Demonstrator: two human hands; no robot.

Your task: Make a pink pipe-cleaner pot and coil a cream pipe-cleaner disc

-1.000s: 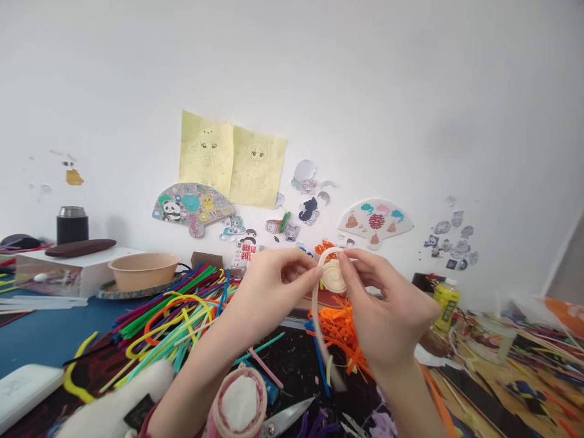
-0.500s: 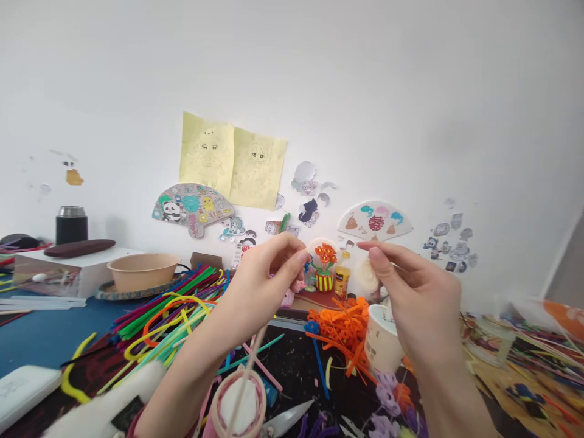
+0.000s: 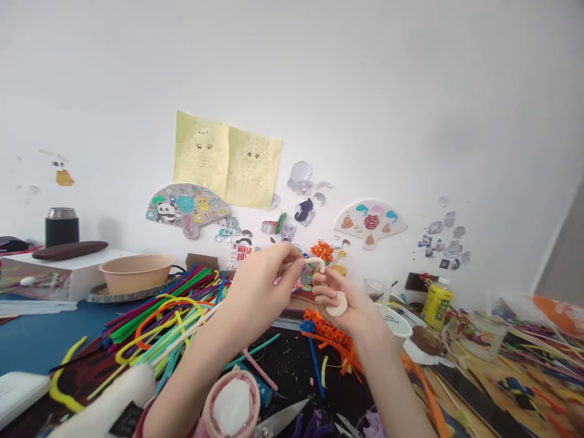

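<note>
My left hand (image 3: 269, 283) pinches a cream pipe cleaner (image 3: 314, 260), which arcs across to my right hand. A pale strand (image 3: 196, 325) trails back past my left wrist; I cannot tell for certain if it is the same one. My right hand (image 3: 349, 307) has its fingers curled, with the bent end of the pipe cleaner at its fingertips. A small cream coiled disc (image 3: 336, 304) sits in its curled fingers. Both hands are above the table, in front of an orange flower ornament (image 3: 323, 250).
Colourful pipe cleaners (image 3: 168, 313) are heaped at left, orange ones (image 3: 331, 328) in the middle. Scissors (image 3: 283, 420) lie by a pink-edged round container (image 3: 233, 404) at the front. A beige bowl (image 3: 137, 272) stands at left, a paper cup (image 3: 396, 325) and yellow bottle (image 3: 437, 304) at right.
My hands have come together; the right moved left and its fingers curled in. The pipe cleaner now bridges them, and the cream disc is in my right hand. The view has shifted slightly.
</note>
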